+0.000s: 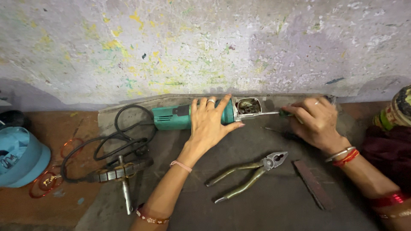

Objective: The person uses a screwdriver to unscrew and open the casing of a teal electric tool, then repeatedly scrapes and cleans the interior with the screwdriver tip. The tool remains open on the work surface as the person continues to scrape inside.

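Note:
A teal power tool body (175,117) lies on its side on a dark mat (265,201), close to the wall. My left hand (210,122) lies over its front part, fingers spread, pressing it down. The tool's open metal end (248,106) points right. My right hand (314,120) grips a screwdriver (270,113) with a green handle; its thin shaft reaches into that open end.
Grey pliers (250,173) lie on the mat below my hands. A flat dark bar (312,184) rests to their right. The tool's black cord (111,141) loops left, beside a motor armature (122,173). A blue bowl (21,158) sits far left.

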